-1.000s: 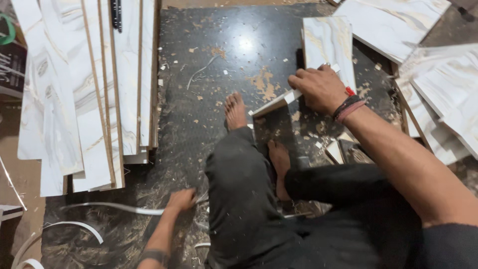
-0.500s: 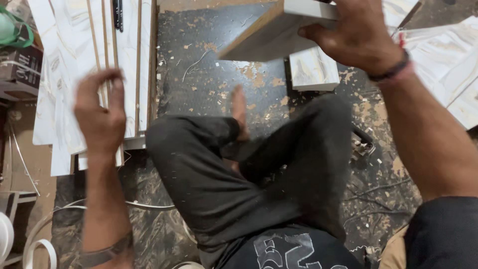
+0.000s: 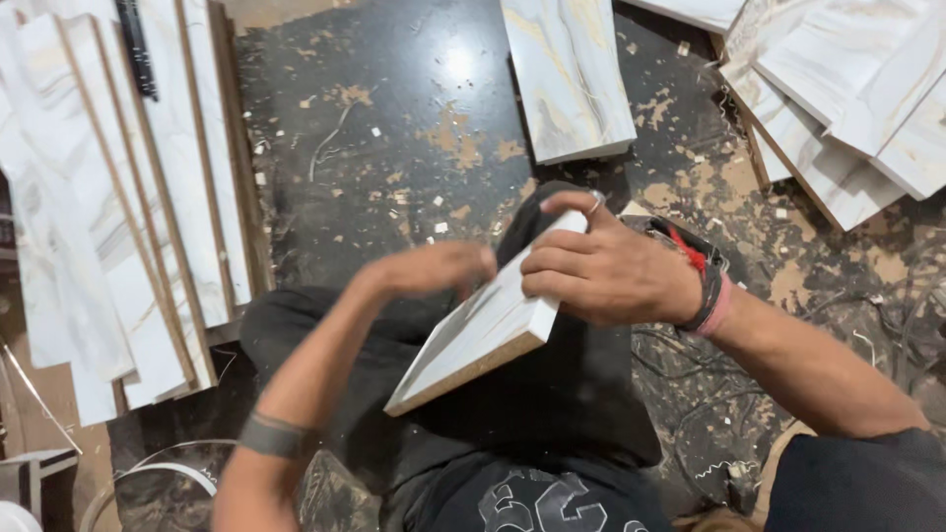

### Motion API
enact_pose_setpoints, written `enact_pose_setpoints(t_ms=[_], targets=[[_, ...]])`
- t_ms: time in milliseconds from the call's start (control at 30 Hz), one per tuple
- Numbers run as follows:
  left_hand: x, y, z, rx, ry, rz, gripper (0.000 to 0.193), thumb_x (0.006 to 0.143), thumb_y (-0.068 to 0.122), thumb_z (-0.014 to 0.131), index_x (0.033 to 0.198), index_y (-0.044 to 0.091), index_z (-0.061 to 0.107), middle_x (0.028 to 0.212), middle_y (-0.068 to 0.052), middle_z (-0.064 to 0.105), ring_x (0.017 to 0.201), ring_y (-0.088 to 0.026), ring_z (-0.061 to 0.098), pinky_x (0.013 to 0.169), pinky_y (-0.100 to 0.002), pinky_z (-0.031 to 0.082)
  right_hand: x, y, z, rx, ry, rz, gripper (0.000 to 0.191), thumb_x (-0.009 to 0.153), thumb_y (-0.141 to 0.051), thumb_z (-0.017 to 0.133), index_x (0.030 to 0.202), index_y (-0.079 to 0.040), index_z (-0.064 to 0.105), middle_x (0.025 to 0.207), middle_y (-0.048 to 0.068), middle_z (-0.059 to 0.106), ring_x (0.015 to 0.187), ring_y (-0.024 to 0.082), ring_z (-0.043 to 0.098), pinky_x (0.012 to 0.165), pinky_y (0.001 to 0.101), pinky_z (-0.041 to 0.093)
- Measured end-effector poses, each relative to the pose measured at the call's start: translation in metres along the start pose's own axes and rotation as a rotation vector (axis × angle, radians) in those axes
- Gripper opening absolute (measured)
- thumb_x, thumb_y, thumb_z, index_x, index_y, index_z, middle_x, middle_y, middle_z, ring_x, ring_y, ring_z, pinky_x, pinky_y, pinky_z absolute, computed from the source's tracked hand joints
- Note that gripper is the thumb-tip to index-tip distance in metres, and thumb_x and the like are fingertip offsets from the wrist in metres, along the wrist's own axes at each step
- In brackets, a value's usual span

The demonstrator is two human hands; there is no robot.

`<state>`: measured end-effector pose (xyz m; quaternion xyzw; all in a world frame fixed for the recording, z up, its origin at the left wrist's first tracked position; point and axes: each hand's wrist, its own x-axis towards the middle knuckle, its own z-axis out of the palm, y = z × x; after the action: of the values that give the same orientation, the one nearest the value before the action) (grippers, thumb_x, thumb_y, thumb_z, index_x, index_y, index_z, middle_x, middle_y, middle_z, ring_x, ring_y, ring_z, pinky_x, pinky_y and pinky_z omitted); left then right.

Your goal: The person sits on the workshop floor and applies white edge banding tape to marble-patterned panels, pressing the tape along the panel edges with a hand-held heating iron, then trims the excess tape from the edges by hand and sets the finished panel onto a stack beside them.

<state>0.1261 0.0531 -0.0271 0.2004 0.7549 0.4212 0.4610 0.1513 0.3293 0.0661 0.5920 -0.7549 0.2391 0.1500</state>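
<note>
You hold a small white marbled panel piece (image 3: 483,330) tilted over your lap, its raw brown edge facing down and toward you. Your right hand (image 3: 606,271) is closed around its upper end, fingers (image 3: 557,261) curled over the face and a ring showing on one of them; a dark and pink band sits at that wrist. Your left hand (image 3: 439,268) lies against the panel's upper left side, fingers bent, but whether it truly grips or only rests there you cannot tell, as it is blurred. A dark band circles that forearm.

Below the piece are your dark trousers (image 3: 552,394), legs folded on the black floor (image 3: 394,118), which is littered with wood chips and dust. A larger marbled board (image 3: 567,74) lies flat on the floor just beyond your hands. Long marbled strips (image 3: 128,197) lie stacked side by side at the left, and more marbled boards (image 3: 847,89) overlap at the upper right
</note>
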Motion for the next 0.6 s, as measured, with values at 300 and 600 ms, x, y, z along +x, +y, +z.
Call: enact_pose_setpoints(t_ms=[300,600], targets=[[0.036,-0.061,0.056,-0.019,0.426,-0.076,0.049,0.096,0.048,0.057,0.122,0.006,0.062,0.116,-0.014,0.072,0.105,-0.027,0.068,0.092,-0.041,0.052,-0.087,0.011,0.032,0.092,0.047,0.273,0.036,0.075,-0.004,0.078,0.106,-0.015,0.062,0.106,-0.001,0.067,0.110,0.022,0.064,0.113,0.0540,0.039],[-0.027,-0.056,0.083,0.203,0.539,-0.074,0.048,0.086,0.038,0.070,0.117,0.002,0.062,0.109,-0.017,0.065,0.101,-0.034,0.063,0.087,-0.042,0.050,-0.208,0.001,0.230,0.142,0.131,1.188,0.059,0.080,-0.020,0.077,0.133,-0.001,0.059,0.135,0.020,0.055,0.127,0.041,0.053,0.109,0.0474,0.041]])
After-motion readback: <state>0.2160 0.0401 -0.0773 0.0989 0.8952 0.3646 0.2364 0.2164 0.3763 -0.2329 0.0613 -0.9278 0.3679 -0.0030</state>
